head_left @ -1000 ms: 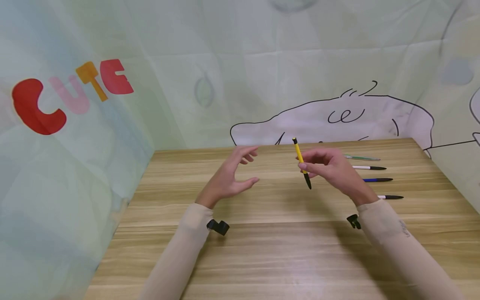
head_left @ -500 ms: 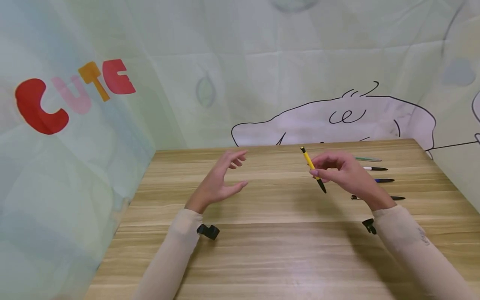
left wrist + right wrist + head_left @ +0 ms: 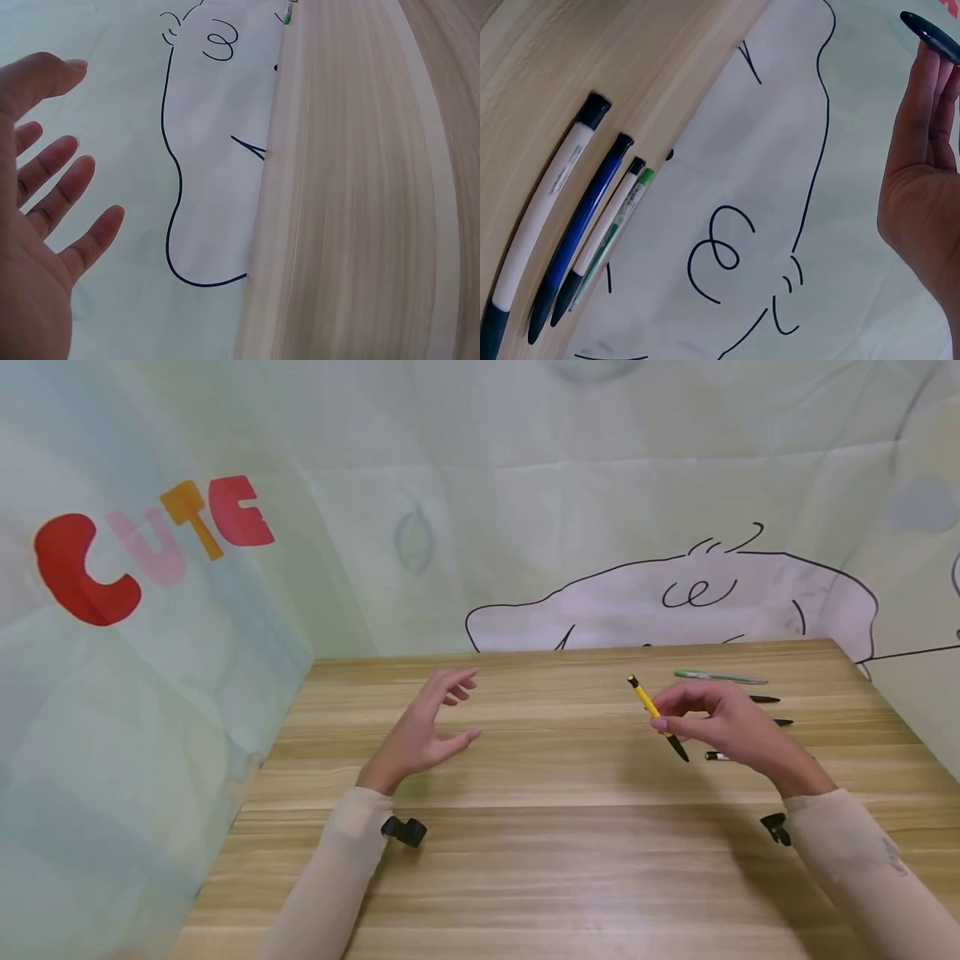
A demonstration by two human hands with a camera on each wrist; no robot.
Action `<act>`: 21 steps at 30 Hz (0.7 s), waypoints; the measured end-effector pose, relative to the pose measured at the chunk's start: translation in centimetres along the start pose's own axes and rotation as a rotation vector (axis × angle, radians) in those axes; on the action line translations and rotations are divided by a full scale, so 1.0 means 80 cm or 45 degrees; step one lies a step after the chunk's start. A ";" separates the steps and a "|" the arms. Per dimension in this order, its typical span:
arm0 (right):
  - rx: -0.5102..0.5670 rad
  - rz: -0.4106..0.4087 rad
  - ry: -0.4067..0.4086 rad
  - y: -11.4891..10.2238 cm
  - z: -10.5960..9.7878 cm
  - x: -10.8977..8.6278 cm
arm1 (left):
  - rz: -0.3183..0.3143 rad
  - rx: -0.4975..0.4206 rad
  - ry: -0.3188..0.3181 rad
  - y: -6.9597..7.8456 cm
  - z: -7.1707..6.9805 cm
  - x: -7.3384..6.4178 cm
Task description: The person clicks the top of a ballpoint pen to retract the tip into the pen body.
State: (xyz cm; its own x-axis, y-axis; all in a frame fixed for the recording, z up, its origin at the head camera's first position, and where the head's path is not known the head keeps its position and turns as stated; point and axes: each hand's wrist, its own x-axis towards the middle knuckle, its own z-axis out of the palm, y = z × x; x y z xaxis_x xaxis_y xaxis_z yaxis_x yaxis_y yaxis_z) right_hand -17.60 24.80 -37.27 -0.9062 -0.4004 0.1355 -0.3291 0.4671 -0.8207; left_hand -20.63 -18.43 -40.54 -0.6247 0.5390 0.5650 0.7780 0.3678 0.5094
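Note:
My right hand [image 3: 723,723] pinches a yellow pen [image 3: 647,700] with a black tip and black end, held slanted above the table. In the right wrist view only the pen's dark tip [image 3: 930,35] shows past the fingers. Under and behind that hand lie several pens in a row: a clear green pen [image 3: 720,677], a white pen [image 3: 604,236] with black ends, a blue pen [image 3: 581,225], and another white pen [image 3: 544,202] nearest me. My left hand [image 3: 420,731] hovers over the left part of the table, thumb and fingers spread apart, holding nothing.
The wood-grain table [image 3: 525,860] ends at the back against a pale printed cloth [image 3: 420,460] with a cartoon outline. On the left the cloth carries the coloured letters CUTE [image 3: 240,510]. Black camera mounts [image 3: 405,832] sit at both wrists.
My right hand has moved right and a little nearer with the yellow pen, over the row of pens. The left hand has drifted left, still spread.

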 end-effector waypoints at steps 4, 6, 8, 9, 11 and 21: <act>-0.008 -0.028 -0.011 0.009 -0.005 -0.009 | -0.011 0.004 -0.002 -0.001 -0.002 -0.004; -0.034 -0.031 -0.011 0.013 -0.008 -0.014 | -0.021 0.010 -0.005 -0.003 -0.003 -0.007; -0.070 -0.016 -0.014 0.017 -0.010 -0.020 | -0.034 0.017 -0.009 -0.005 -0.005 -0.009; -0.091 -0.005 -0.010 0.019 -0.012 -0.023 | -0.039 0.021 -0.010 -0.005 -0.006 -0.010; -0.130 0.009 -0.005 0.023 -0.014 -0.029 | -0.049 0.025 -0.010 -0.006 -0.007 -0.012; -0.182 -0.025 -0.017 0.045 -0.024 -0.052 | -0.071 0.036 -0.007 -0.008 -0.015 -0.021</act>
State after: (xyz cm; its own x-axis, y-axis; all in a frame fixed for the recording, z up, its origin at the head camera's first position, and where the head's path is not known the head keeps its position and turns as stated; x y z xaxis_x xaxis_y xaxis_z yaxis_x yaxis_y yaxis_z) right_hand -15.52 29.62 -39.73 -0.8960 -0.4205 0.1428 -0.3821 0.5663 -0.7303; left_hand -20.14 -20.51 -41.01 -0.6669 0.5212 0.5326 0.7436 0.4184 0.5216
